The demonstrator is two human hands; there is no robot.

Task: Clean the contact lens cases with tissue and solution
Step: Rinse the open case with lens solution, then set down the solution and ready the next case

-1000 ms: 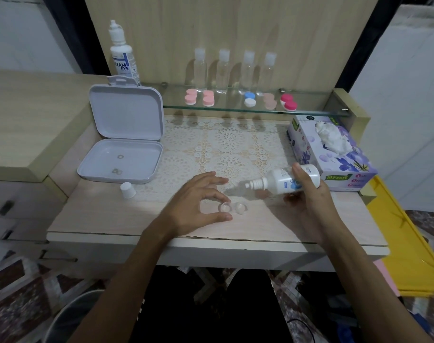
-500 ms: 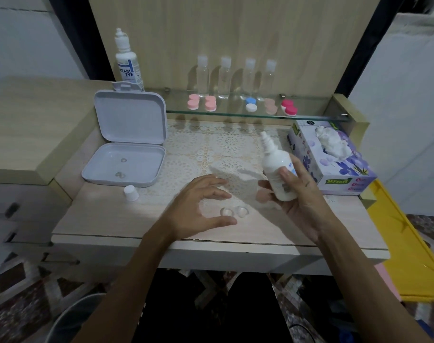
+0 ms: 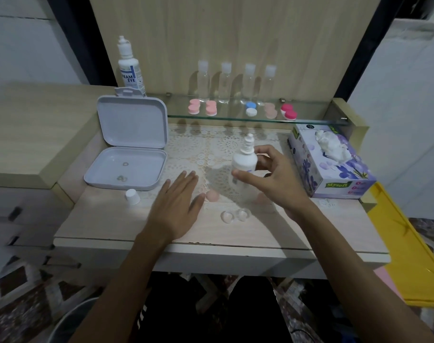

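Note:
A clear double-cup contact lens case (image 3: 236, 216) lies open near the table's front edge. My right hand (image 3: 272, 184) holds a small white solution bottle (image 3: 244, 160) upright above the lace mat, thumb and fingers round its body, nozzle uncapped. My left hand (image 3: 177, 206) hovers flat with straight fingers just left of the case, touching nothing I can see. A pink lens-case cap (image 3: 212, 195) lies beside its thumb. The bottle's white cap (image 3: 133, 196) stands on the table at the left. A tissue box (image 3: 334, 164) with a tissue sticking out sits at the right.
An open white plastic box (image 3: 126, 167) holding small rings lies at the left. A glass shelf (image 3: 248, 118) at the back carries several coloured lens cases, several clear bottles and a large solution bottle (image 3: 129, 68). A yellow bin (image 3: 409, 256) is at the right.
My right hand turned the small bottle from tipped over the case to upright and carried it back over the mat. My left hand let go of the case and opened flat.

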